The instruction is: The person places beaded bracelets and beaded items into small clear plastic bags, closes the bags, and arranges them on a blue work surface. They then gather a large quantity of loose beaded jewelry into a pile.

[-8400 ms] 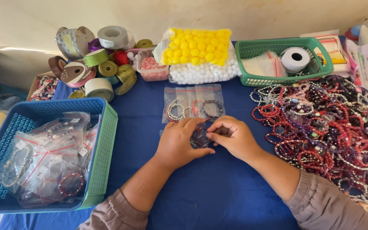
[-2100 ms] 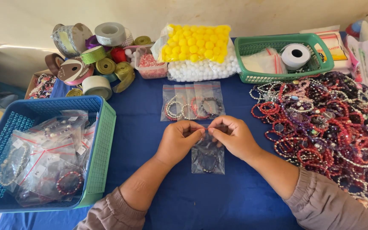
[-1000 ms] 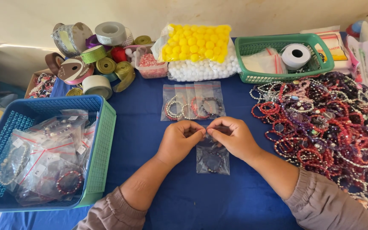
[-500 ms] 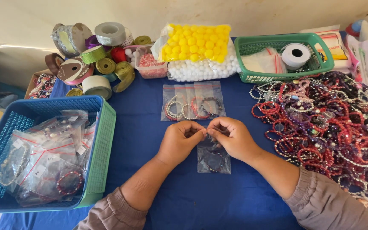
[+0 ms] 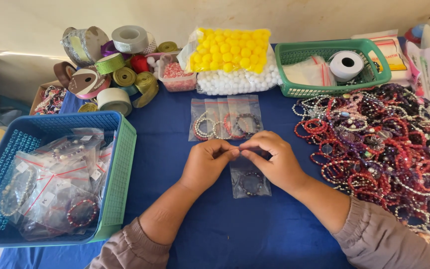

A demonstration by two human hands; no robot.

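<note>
Sitting at the table's left edge, a blue basket holds bagged bracelets. Near the middle of the blue cloth, the left hand and right hand meet, fingertips pinched together on the top edge of a small clear bag with a dark bracelet inside. Just beyond lies a row of bags. A heap of bracelets covers the right side, below a green basket.
</note>
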